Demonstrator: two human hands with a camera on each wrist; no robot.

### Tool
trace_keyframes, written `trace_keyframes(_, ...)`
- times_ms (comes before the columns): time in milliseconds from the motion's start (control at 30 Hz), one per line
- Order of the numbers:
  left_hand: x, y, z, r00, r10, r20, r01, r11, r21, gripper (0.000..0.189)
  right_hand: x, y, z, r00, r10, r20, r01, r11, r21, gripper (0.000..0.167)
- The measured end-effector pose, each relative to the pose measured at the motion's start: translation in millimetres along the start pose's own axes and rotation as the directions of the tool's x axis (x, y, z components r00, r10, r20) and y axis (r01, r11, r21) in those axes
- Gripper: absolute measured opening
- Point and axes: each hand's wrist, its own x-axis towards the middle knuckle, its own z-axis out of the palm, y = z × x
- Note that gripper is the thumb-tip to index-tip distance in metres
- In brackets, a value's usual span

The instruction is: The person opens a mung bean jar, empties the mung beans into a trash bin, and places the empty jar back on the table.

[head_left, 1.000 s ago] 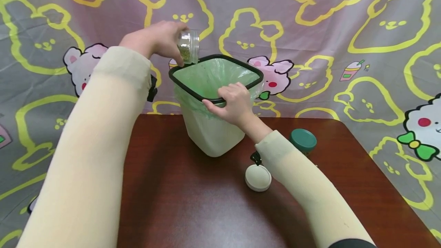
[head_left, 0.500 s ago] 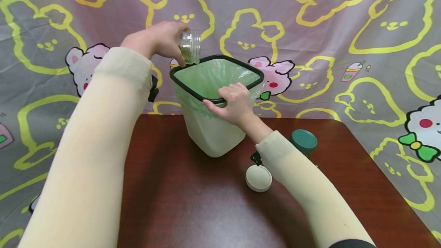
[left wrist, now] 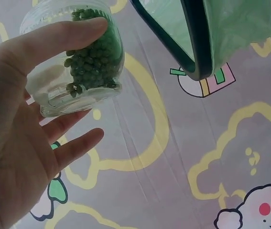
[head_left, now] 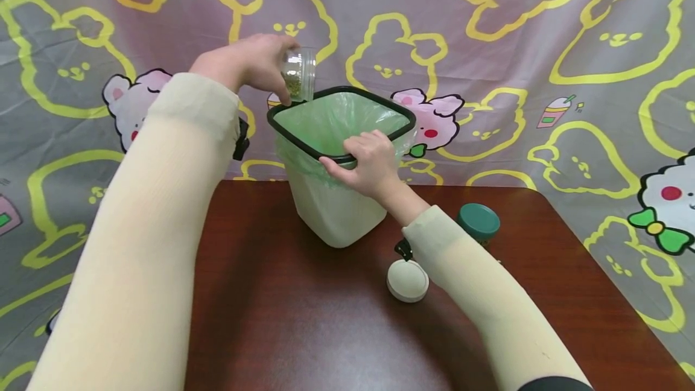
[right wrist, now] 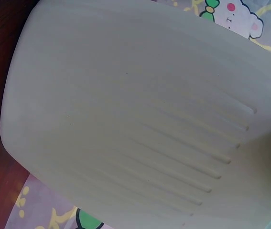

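Two hands: the left hand (head_left: pixel 247 65) in the upper left of the head view, the right hand (head_left: pixel 371 165) at centre. One clear jar (head_left: pixel 300 74), upper left of centre; one pale bin (head_left: pixel 336 216) with one green liner (head_left: pixel 326 122), centre. Right of centre, one teal lid (head_left: pixel 478 221) and one white disc (head_left: pixel 407 280). One table (head_left: pixel 304 318), below.

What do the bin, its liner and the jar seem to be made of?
The bin is probably plastic: pale, smooth, with moulded-looking ridges. Its liner looks like thin plastic film, see-through, crinkled and shiny. The jar is clear and glossy, so glass or hard plastic; I can't tell which.
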Motion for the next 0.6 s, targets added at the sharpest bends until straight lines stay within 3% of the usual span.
trace_keyframes(600,2.7,3.5,2.1,1.000,0.015,0.003,-0.015,0.999,0.043,0.106,-0.3,1.9,-1.4,1.000,-0.004,0.007,0.004,1.000,-0.004,0.059)
